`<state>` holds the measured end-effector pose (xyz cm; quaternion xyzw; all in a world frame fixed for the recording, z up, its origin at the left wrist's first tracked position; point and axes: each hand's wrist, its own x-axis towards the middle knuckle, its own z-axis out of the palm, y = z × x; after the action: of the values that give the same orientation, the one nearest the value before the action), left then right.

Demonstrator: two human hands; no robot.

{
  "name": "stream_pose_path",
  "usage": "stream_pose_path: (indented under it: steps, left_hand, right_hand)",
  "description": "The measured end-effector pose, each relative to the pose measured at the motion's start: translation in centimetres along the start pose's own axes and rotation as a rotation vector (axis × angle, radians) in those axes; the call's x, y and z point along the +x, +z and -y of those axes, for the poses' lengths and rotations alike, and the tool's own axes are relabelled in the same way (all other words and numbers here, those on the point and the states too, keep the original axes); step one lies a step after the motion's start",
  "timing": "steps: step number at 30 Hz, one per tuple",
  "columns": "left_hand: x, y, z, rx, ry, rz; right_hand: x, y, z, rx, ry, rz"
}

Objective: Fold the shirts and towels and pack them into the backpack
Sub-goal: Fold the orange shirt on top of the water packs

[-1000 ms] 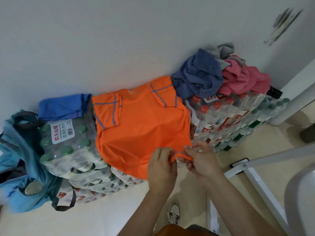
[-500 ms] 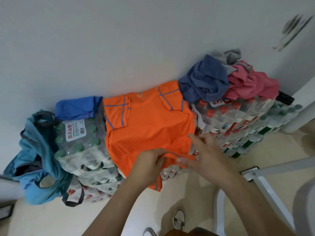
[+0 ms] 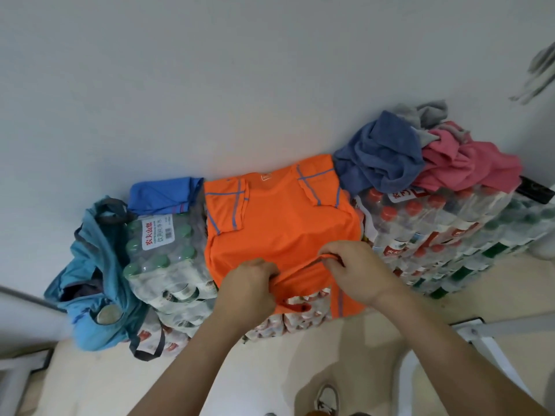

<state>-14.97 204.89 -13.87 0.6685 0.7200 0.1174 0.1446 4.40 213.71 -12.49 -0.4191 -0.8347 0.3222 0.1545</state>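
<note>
An orange shirt (image 3: 279, 223) with blue piping lies spread over shrink-wrapped packs of water bottles, both sleeves folded inward. My left hand (image 3: 249, 286) grips its lower part left of centre. My right hand (image 3: 354, 268) pinches the raised fabric fold a little to the right. The hem hangs over the front of the packs. A folded blue shirt (image 3: 162, 195) lies at the back left. A teal backpack (image 3: 93, 283) slumps open on the left. A crumpled blue towel (image 3: 381, 154), a pink one (image 3: 468, 163) and a grey cloth (image 3: 417, 112) are piled at the right.
The stacked bottle packs (image 3: 444, 235) stand against a white wall. A white metal frame (image 3: 480, 334) crosses the floor at the lower right. My shoe (image 3: 327, 397) shows on the beige floor below. A dark flat object (image 3: 534, 189) lies at the far right.
My hands have spread apart along the shirt's lower part and closed on it, lifting a fold. The right hand, open half a second ago, now pinches the fabric. The camera moved slightly.
</note>
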Motion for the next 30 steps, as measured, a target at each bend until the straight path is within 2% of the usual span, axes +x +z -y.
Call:
stream_pose_path:
  steps: [3, 6, 11, 17, 20, 23, 30]
  left_hand:
    - [-0.5, -0.2, 1.6, 0.033, -0.097, -0.023]
    - [-1.0, -1.6, 2.8, -0.093, -0.163, -0.082]
    - [-0.6, -4.4, 5.2, -0.165, -0.227, -0.100]
    - [0.5, -7.2, 8.4, -0.154, -0.278, -0.069]
    - [1.9, -8.6, 9.8, -0.136, -0.286, -0.069]
    - [4.3, -10.0, 11.0, -0.193, -0.318, -0.173]
    - [13.3, -11.5, 13.3, -0.176, -0.351, -0.405]
  right_hand:
    - [0.6, -1.0, -1.1, -0.055, -0.003, -0.047]
    - [1.2, -1.6, -1.7, -0.078, 0.028, -0.097]
    - [2.6, -3.1, -2.7, -0.300, 0.095, -0.091]
    - [5.9, -6.1, -3.4, 0.175, 0.265, -0.170]
    - [8.2, -7.0, -4.7, 0.180, 0.311, -0.237]
    - [10.5, -7.2, -5.9, 0.218, 0.352, -0.347]
    - [17.7, -7.6, -4.7, 0.067, 0.251, -0.614]
